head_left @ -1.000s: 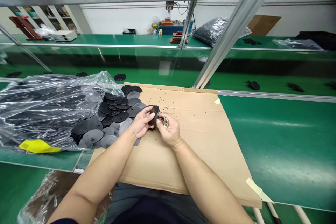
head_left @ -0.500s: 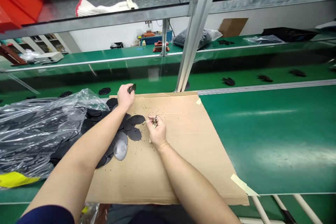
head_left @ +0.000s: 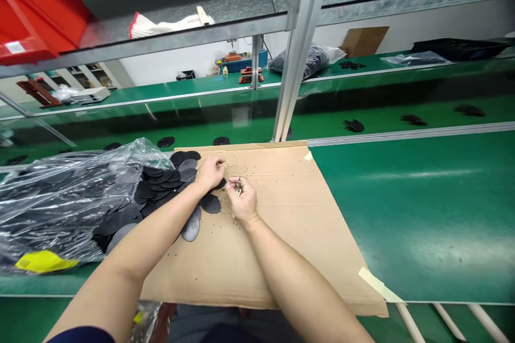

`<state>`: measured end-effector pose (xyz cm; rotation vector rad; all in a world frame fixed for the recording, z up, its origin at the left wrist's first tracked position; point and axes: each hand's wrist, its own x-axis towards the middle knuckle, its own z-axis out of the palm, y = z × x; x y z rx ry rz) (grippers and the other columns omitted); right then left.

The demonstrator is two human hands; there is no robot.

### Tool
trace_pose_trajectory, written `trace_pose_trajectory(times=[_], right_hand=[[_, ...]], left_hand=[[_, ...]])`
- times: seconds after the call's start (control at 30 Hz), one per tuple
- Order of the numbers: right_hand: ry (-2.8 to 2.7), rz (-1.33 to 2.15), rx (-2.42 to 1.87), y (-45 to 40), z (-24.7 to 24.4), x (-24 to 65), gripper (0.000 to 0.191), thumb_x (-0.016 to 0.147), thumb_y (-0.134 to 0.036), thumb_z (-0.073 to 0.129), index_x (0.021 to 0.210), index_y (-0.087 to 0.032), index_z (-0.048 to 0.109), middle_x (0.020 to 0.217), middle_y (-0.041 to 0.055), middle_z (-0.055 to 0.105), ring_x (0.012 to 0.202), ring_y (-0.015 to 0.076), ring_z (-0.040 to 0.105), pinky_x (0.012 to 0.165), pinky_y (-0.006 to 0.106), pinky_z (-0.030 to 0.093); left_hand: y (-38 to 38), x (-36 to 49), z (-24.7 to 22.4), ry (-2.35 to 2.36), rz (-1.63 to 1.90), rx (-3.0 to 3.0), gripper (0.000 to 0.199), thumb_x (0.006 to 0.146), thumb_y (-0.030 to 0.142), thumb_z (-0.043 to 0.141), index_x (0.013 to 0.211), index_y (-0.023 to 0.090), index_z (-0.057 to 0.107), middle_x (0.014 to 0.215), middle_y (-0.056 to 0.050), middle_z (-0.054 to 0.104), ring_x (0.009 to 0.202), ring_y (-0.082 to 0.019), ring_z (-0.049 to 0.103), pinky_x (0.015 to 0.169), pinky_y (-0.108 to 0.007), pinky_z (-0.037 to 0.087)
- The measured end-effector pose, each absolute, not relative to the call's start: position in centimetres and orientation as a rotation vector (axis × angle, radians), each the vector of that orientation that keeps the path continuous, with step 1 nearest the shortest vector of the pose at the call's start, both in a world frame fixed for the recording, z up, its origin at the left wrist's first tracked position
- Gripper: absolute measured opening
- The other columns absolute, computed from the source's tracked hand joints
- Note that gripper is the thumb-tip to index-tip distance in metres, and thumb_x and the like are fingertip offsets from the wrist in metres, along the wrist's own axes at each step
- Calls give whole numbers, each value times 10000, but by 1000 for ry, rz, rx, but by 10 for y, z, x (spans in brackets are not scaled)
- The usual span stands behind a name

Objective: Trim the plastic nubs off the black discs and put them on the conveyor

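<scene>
My left hand [head_left: 211, 172] hovers over the near edge of the black oval discs, its fingers loosely bent and apart with nothing seen between them. Close by on the right, my right hand [head_left: 243, 201] is closed around a small metal tool [head_left: 239, 187] that looks like nippers. A black disc [head_left: 219, 184] lies between the two hands, partly covered by the left one. Just below it rest another black disc [head_left: 211, 203] and a shinier grey disc [head_left: 191, 228]. Tiny black bits are scattered over the cardboard sheet [head_left: 298, 236] around both hands.
A clear plastic bag [head_left: 72, 193] spills a heap of black discs [head_left: 159, 182] at the left. Behind the cardboard runs a green belt [head_left: 257, 138] with a black disc [head_left: 221, 140] and others on it. A metal post [head_left: 300, 48] rises at the cardboard's far edge.
My left hand has come back from the belt toward my right hand and no longer holds a disc. A disc now lies on the belt beyond the cardboard. The right hand keeps its tool.
</scene>
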<state>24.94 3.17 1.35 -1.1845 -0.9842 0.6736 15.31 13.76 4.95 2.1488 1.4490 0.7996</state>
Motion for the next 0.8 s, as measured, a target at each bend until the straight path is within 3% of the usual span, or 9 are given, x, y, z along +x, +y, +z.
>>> trace_pose_trajectory(times=[0.23,0.47,0.67,0.8], right_hand=[[-1024,628,-1166,30,16,251,127,757,-288,594,826,-184,616,725,9,630,666,150,580,677,281,486],[-1069,651,-1182,25,17,250,132,742,-271,590,834,-180,614,706,4,622,638,146,576,653,280,490],[-1061,626,-1222,30,12,247,172,757,-303,605,870,-173,614,716,17,641,640,144,592,653,278,501],[-1042,614,-1241,32,12,246,162,757,-296,600,864,-175,615,688,8,624,622,142,589,640,274,497]], left_hand=[[75,147,45,1101,1049,1572,285,774,377,636,942,148,641,886,-84,693,758,-176,659,740,-318,536],[44,145,26,1046,1356,1749,209,839,346,578,917,170,659,942,-84,664,823,-168,647,744,-286,529],[105,137,46,1291,1093,2055,166,805,252,578,912,180,682,876,-64,673,744,-166,630,751,-298,517],[186,147,67,1480,772,2357,249,810,216,537,990,177,704,1015,-101,662,929,-220,620,922,-340,459]])
